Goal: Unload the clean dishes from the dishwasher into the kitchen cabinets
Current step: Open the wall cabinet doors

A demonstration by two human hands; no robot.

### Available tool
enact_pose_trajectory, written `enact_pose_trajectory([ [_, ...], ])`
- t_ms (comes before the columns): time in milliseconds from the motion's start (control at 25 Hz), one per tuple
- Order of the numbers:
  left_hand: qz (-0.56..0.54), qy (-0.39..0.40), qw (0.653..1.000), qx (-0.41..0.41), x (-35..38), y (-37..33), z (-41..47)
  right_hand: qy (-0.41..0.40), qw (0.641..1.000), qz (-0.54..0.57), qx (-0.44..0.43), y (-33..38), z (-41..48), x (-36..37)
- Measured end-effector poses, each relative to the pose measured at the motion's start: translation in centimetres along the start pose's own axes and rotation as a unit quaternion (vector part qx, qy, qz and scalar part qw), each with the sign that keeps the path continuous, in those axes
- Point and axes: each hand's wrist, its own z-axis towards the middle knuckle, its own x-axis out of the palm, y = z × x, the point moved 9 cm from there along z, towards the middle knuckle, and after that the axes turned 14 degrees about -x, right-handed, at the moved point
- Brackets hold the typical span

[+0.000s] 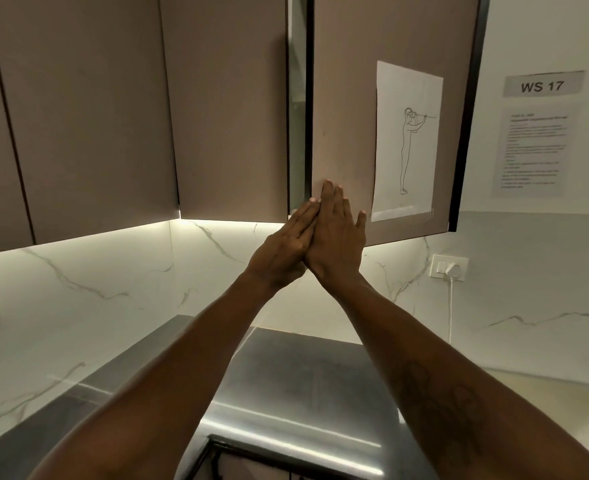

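Both my arms reach up toward the brown wall cabinets. My right hand [338, 233] lies flat with straight fingers against the lower left corner of a cabinet door [345, 98] that stands slightly ajar. My left hand [286, 247] is flat too, its fingers pressed against the side of my right hand. Neither hand holds anything. A dark gap [298, 98] shows the cabinet's inside between this door and the shut door to its left [230, 105]. No dishes and no dishwasher are in view.
A sheet with a line drawing [407, 140] is taped to the ajar door. Below lie a steel countertop [286, 375] and a marble backsplash [113, 289]. A wall socket with a white plug [449, 268] and paper notices [532, 147] are on the right wall.
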Motion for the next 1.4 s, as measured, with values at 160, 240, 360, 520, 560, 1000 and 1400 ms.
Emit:
enact_pose_trajectory([
  [160,0.019,-0.038,0.999,-0.028,-2.5,-2.4,-0.5,-0.038,0.998,-0.024,-0.045,-0.6,-2.2,-2.9],
  [240,0.036,-0.019,0.999,-0.002,-2.9,-3.6,-0.3,-0.069,0.993,-0.05,-0.085,-0.8,-3.3,-4.3],
  [360,0.043,0.0,0.999,0.023,-3.3,-4.8,-0.2,-0.094,0.985,-0.077,-0.119,-1.3,-4.6,-5.8],
  [520,0.038,-0.006,0.998,0.039,-3.4,-7.0,-0.5,-0.106,0.977,-0.131,-0.129,-2.3,-7.2,-7.7],
  [560,0.035,-0.008,0.998,0.043,-3.5,-7.8,-0.5,-0.108,0.977,-0.136,-0.125,-2.6,-7.7,-8.3],
  [1000,0.028,-0.027,0.996,0.075,-4.1,-19.6,0.8,-0.143,0.976,-0.088,-0.14,-9.0,-13.6,-17.6],
  [1400,0.078,0.009,0.995,0.068,-2.5,-30.3,3.4,-0.141,0.982,-0.017,-0.127,-17.3,-17.0,-22.9],
])
